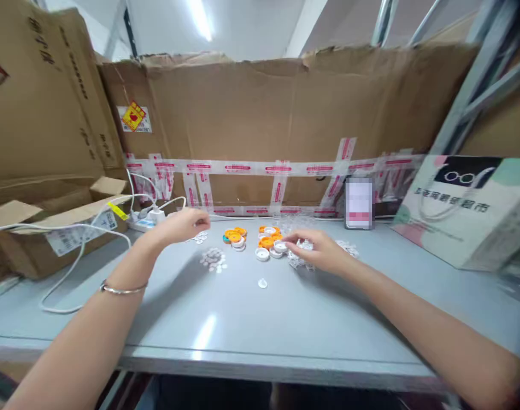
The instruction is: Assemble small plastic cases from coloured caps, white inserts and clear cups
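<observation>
My left hand [186, 224] hangs over a small heap of white pieces [200, 237] at the back left, its fingers curled down and together; whatever is in them is hidden. With thumb and fingertips, my right hand [317, 249] grips a white round cap [280, 246] at the edge of a cluster of orange pieces [267, 242] and white ones. Another white round cap [262, 254] lies just left of it. Between the hands sits a second group of orange round parts [234, 236]. Nearer me are a pile of white discs [213, 259] and a single white piece [262, 283].
Clear plastic pieces [300, 259] lie under my right hand. A phone [359, 204] stands upright behind it, beside a printed bag [456, 210]. At left are an open carton [67, 233], a power strip [146, 222] and white cables [78, 267]. Taped cardboard [251, 114] walls the back.
</observation>
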{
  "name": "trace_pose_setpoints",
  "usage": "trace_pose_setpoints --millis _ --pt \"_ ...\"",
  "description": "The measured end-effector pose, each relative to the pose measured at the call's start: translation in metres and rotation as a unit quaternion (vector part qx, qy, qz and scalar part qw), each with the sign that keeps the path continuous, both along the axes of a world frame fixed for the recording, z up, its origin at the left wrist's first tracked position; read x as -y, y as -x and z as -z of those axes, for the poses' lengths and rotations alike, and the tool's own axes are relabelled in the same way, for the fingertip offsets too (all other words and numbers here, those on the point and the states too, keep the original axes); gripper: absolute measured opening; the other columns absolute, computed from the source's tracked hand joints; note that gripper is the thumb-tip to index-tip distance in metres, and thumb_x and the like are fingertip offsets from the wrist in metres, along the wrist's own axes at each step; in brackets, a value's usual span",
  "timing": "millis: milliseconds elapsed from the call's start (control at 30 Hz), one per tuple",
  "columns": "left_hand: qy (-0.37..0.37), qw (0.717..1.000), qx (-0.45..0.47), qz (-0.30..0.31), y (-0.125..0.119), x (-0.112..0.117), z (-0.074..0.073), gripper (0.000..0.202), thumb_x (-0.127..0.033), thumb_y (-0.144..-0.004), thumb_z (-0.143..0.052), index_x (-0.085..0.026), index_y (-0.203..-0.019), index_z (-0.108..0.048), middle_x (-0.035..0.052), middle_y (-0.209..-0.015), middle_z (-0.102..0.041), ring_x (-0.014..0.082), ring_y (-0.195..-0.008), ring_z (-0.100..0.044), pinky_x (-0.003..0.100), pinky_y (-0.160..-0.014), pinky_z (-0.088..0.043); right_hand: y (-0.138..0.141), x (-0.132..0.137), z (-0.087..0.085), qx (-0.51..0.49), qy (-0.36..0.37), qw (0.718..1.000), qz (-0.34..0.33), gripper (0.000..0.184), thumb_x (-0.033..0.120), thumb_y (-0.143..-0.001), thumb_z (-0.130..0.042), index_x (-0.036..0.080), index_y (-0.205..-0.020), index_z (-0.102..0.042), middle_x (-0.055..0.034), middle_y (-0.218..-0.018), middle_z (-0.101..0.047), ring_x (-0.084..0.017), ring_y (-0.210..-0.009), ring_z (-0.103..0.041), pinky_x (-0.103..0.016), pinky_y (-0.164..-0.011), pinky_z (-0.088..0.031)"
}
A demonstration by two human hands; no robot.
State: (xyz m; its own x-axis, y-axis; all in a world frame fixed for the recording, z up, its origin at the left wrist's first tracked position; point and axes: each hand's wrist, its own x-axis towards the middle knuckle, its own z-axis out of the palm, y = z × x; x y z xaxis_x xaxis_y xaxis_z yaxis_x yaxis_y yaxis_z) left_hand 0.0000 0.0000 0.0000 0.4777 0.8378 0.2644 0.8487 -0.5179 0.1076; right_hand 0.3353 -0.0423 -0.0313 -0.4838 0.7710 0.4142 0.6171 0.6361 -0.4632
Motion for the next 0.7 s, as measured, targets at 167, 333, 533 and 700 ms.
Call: trace_pose_setpoints --millis 167,333,533,700 --pt "0.008 1.000 0.006 0.013 -0.009 -0.002 0.012 0.017 -0.023 -0.077 -0.048 -0.014 -0.077 -0.063 0.0050 -0.075 -0.066 0.0171 -0.069 -0.059 0.024 -0.061 -0.041 0.017 0.009 0.012 0.045 0.028 0.994 -0.093 0.017 0.031 -0.081 -0.053 0.017 -0.081 -0.063 -0.0028 -0.077 -0.063 -0.014 -0.072 -0.056 -0.026 -0.069 -0.041" --pt "-0.006 0.996 0.020 0.088 -0.043 0.001 0.031 0.021 -0.028 -0.079 -0.054 -0.016 -0.096 -0.060 0.0064 -0.096 -0.063 0.0188 -0.088 -0.057 0.028 -0.078 -0.043 0.036 0.020 0.024 0.080 0.010 0.992 -0.097 0.029 0.044 -0.070 -0.066 0.017 -0.082 -0.062 -0.0032 -0.077 -0.059 -0.016 -0.077 -0.052 -0.028 -0.070 -0.040" --pt "-0.025 0.992 0.044 0.112 -0.043 -0.016 0.047 0.014 -0.022 -0.081 -0.052 -0.015 -0.091 -0.059 0.0070 -0.095 -0.063 0.0198 -0.091 -0.057 0.031 -0.082 -0.042 0.042 0.020 0.033 0.081 0.005 0.994 -0.075 0.027 0.040 -0.070 -0.067 0.018 -0.084 -0.061 -0.0040 -0.082 -0.058 -0.017 -0.081 -0.050 -0.029 -0.073 -0.039" --pt "-0.025 0.990 0.051 0.128 -0.039 -0.029 0.058 0.008 -0.021 -0.079 -0.055 -0.017 -0.085 -0.060 0.0038 -0.091 -0.063 0.0168 -0.085 -0.058 0.027 -0.078 -0.044 0.044 0.020 0.034 0.074 0.047 0.993 -0.077 0.025 0.035 -0.073 -0.064 0.018 -0.091 -0.060 -0.0031 -0.082 -0.058 -0.015 -0.077 -0.051 -0.027 -0.069 -0.039"
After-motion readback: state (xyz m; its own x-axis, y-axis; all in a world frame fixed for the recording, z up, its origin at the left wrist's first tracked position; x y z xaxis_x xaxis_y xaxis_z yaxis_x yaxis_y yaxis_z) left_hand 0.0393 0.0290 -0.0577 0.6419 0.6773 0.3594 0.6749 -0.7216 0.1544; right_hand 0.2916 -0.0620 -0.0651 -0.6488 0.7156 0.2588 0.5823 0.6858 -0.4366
